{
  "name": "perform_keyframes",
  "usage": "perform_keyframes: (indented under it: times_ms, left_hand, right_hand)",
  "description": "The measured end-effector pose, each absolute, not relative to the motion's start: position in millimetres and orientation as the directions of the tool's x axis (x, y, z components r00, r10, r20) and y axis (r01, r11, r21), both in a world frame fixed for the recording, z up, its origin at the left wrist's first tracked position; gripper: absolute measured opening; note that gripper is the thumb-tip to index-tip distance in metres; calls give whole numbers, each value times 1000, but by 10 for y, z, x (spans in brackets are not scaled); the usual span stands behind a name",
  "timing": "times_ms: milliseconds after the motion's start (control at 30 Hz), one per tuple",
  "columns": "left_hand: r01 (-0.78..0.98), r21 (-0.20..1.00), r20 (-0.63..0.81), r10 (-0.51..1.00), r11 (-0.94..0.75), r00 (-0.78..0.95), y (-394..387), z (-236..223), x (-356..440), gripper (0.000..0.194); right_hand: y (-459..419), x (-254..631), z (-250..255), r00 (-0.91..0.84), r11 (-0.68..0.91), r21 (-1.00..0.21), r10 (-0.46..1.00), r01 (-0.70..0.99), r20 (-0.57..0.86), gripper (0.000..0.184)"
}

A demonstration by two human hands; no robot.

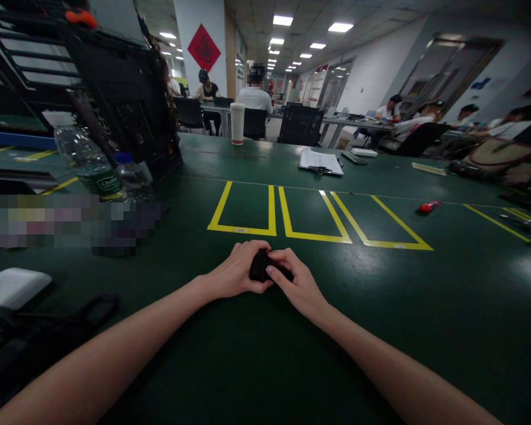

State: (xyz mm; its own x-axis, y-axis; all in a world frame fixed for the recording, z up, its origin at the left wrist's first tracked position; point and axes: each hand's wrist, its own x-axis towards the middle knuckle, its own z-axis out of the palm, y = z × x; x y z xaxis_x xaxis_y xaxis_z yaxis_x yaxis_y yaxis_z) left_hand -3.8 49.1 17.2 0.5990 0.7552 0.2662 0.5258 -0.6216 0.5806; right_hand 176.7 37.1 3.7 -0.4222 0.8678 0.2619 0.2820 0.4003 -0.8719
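A small black box-like object [258,267] is between my two hands, just in front of the yellow tape outlines; its exact kind cannot be made out. My left hand [241,268] wraps it from the left, thumb and fingers on opposite sides. From the right, my right hand [297,277] pinches at the object's right side with thumb and forefinger. The fingers hide part of it. Under both hands lies the dark green tabletop [248,354].
Yellow tape frames [269,212] mark the table ahead. Clear bottles [86,153] and a black computer case [133,112] stand left, near a white box-shaped item [15,289] and black cables [48,336]. Farther off are a clipboard [321,160], a paper cup [238,124] and a red object [429,206].
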Motion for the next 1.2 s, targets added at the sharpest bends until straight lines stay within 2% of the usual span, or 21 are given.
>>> perform_keyframes:
  times_ms: [133, 233, 367, 467, 600, 733, 967, 1200]
  left_hand:
    - [517, 590, 274, 756, -620, 595, 500, 147, -33, 53]
    - [517, 602, 251, 759, -608, 601, 485, 194, -37, 52]
    - [542, 615, 185, 773, -573, 607, 459, 278, -44, 51]
    - [535, 619, 192, 771, -575, 607, 458, 288, -45, 50]
    - [528, 614, 216, 768, -587, 603, 472, 247, -41, 50]
    - [531, 609, 214, 767, -589, 605, 470, 244, -36, 52]
    - [536, 594, 231, 765, -600, 601, 472, 235, -35, 50]
    - [530, 623, 229, 782, -575, 579, 482, 186, -29, 51]
  right_hand:
    - [379, 1749, 21, -391, 343, -893, 895, 292, 215, 23]
    - [356, 1750, 51, -424, 343, -883, 886, 321, 189, 22]
    - [335, 1769, 83, -440, 424, -842, 860, 334, 259, 22]
    - [346, 1768, 69, -419, 442, -832, 861, 336, 288, 17]
    - [357, 1745, 44, -383, 392, -860, 887, 328, 259, 23]
    - [338, 1739, 59, -425, 362, -868, 882, 339, 202, 23]
    - [353, 1749, 41, -386, 480, -818, 853, 318, 351, 16]
    - [341, 1729, 45, -404, 375, -861, 887, 345, 225, 27]
